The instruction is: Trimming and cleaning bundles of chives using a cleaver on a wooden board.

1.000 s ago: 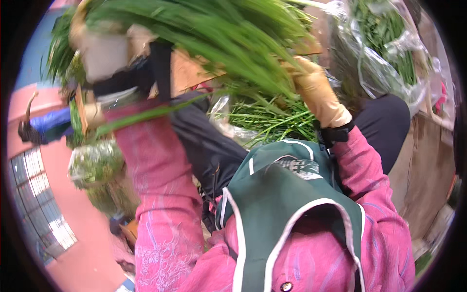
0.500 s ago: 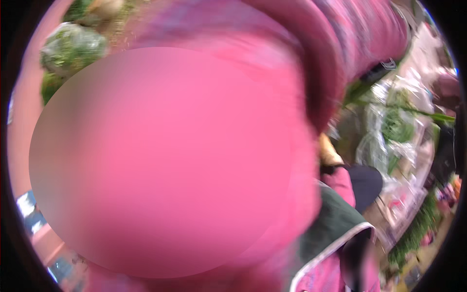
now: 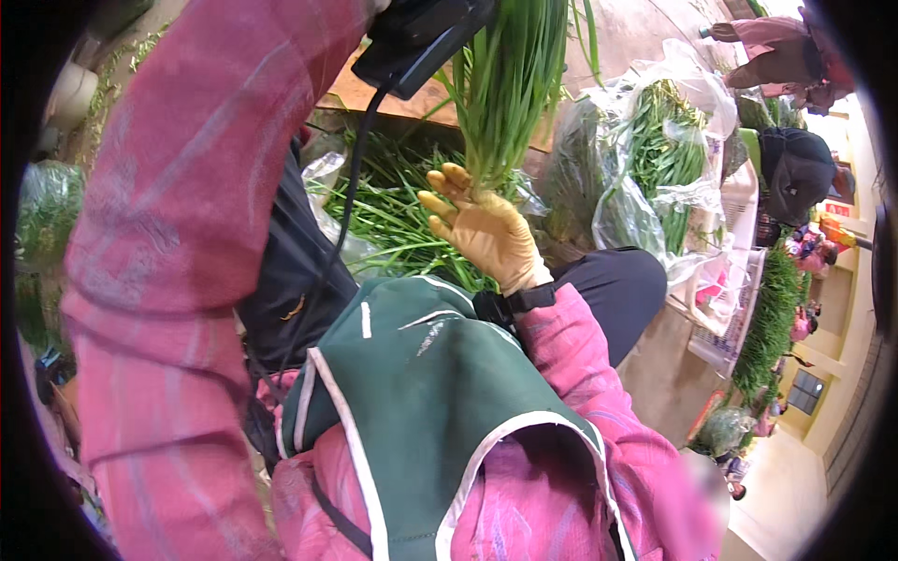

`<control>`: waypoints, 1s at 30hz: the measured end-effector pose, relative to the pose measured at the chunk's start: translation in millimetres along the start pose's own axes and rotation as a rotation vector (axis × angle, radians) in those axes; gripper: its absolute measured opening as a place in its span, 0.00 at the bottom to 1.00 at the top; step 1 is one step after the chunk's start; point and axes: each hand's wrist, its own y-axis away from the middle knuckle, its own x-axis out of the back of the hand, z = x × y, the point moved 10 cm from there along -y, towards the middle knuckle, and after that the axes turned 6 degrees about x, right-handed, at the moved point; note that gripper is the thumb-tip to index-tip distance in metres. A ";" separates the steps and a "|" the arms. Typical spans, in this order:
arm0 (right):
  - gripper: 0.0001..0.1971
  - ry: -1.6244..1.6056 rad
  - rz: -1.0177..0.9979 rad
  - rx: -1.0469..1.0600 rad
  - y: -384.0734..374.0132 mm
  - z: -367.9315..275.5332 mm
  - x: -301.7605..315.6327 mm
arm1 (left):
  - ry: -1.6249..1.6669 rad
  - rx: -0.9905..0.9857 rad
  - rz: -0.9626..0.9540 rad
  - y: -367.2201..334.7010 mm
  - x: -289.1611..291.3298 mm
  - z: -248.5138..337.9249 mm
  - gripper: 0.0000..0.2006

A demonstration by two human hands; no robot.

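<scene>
My right hand [image 3: 491, 234], in a yellowed glove, is raised over my lap with its fingers apart and slightly bent. Its upper edge touches the lower ends of a bunch of long green leaves that look like chives [image 3: 510, 84], which reaches up past the top of the picture. My left arm, in a pink sleeve [image 3: 178, 215], stretches up the left side. A black box with a cable [image 3: 421, 42] is at its wrist; the left hand itself lies beyond the upper edge. Loose chives [image 3: 412, 234] lie on plastic beneath the right hand.
A clear plastic bag of greens [image 3: 664, 154] stands to the right, beside a white crate [image 3: 739, 309]. Beyond it is a long heap of green leaves [image 3: 772, 318]. A person in a dark cap [image 3: 795, 173] is at the far right; another bagged bundle [image 3: 47, 215] is at the left.
The blurred pink sleeve that filled most of the picture has swung to the left side and upward. My right hand and the chives bunch have come into view.
</scene>
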 end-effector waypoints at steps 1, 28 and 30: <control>0.28 -0.110 0.031 0.010 0.0 2.7 4.0 | 0.047 -0.008 0.025 -9.1 1.6 3.7 0.19; 0.07 0.955 0.145 0.082 16.8 -53.7 3.6 | 0.565 0.077 0.078 -98.7 88.1 17.8 0.19; 0.05 0.885 0.181 0.091 21.6 -57.4 -1.0 | 0.558 0.130 0.062 -105.9 110.4 15.9 0.18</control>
